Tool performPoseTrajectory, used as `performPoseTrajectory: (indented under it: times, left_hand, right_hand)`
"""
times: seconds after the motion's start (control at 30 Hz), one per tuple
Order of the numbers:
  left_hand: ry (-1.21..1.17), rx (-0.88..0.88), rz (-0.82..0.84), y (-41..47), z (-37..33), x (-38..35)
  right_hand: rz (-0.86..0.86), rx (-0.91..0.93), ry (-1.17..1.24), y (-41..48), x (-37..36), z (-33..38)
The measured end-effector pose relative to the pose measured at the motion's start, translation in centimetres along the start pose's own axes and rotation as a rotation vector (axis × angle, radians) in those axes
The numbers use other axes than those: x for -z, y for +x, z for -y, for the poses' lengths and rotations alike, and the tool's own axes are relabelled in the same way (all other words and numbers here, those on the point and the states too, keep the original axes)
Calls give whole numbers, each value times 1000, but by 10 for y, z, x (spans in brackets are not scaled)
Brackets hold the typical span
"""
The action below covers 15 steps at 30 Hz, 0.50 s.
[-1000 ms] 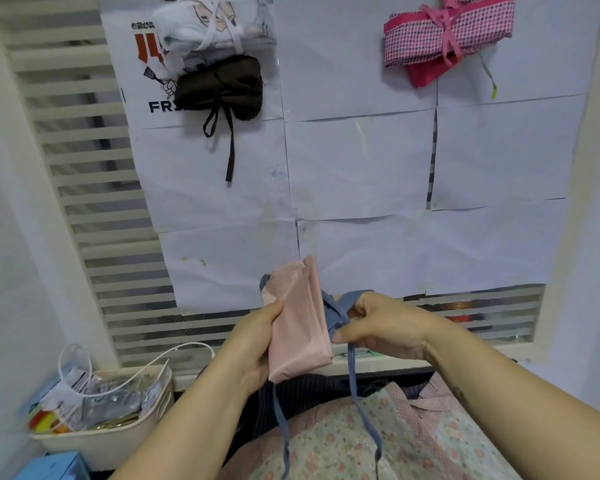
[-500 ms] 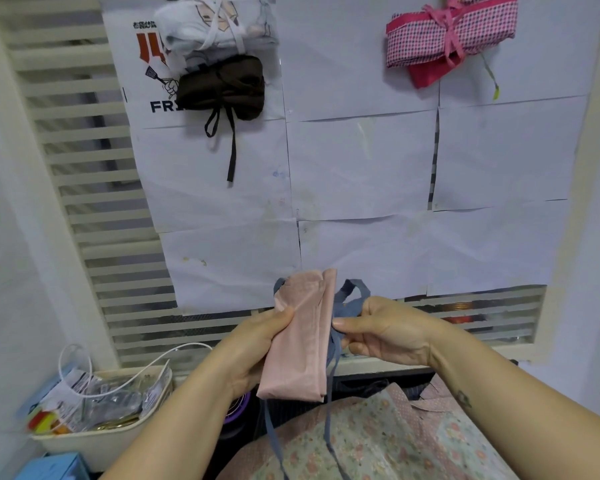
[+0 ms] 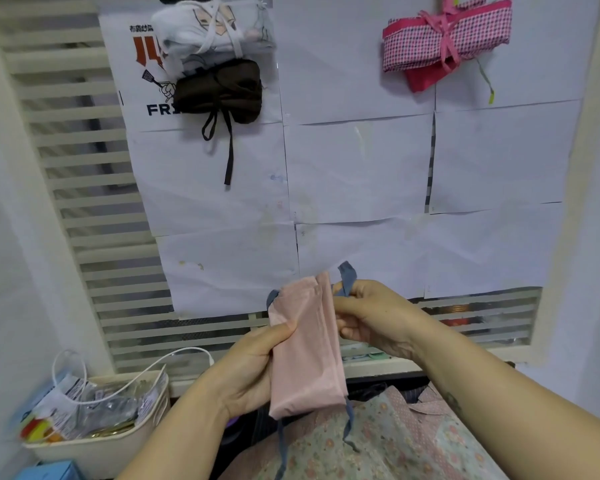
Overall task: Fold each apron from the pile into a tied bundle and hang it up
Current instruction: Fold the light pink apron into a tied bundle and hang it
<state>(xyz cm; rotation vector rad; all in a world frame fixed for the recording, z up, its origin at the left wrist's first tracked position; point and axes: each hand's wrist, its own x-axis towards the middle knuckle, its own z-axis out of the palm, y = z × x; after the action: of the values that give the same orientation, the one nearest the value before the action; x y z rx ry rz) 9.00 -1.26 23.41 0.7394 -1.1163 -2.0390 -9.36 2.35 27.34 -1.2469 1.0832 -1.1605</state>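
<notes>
A folded pink apron (image 3: 307,348) stands upright in front of me, its grey-blue straps (image 3: 346,280) sticking out at the top and trailing below. My left hand (image 3: 257,368) grips the apron's left side, thumb across the front. My right hand (image 3: 371,317) pinches the grey-blue strap at the upper right edge of the fold. Under my arms lies the pile, topped by a floral apron (image 3: 378,441). On the wall hang tied bundles: a white one (image 3: 215,27), a dark brown one (image 3: 222,91) with dangling ties, and a pink checked one (image 3: 447,39).
White paper sheets (image 3: 361,168) cover a slatted cream wall panel (image 3: 84,168). A cream basket (image 3: 101,427) of packets with a white cable sits at lower left, a blue box (image 3: 52,471) below it. A ledge (image 3: 378,367) runs behind the pile.
The pink fold has straightened and dropped lower in my left hand. My right hand has slid up the strap to its top end beside the fold.
</notes>
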Motion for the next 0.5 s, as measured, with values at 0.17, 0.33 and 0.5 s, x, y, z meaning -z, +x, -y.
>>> performPoseTrajectory:
  times: [0.17,0.33,0.5]
  left_hand:
    - [-37,29,87,-2,2,2]
    - [-133,-16,-14,0,2,-2]
    - [-151,-49,-119,9,1,9]
  right_hand:
    - [1,-4,-114,5,-1,7]
    - [-73,-101,121,9,-5,-3]
    - [44,-200,9,7,-5,-16]
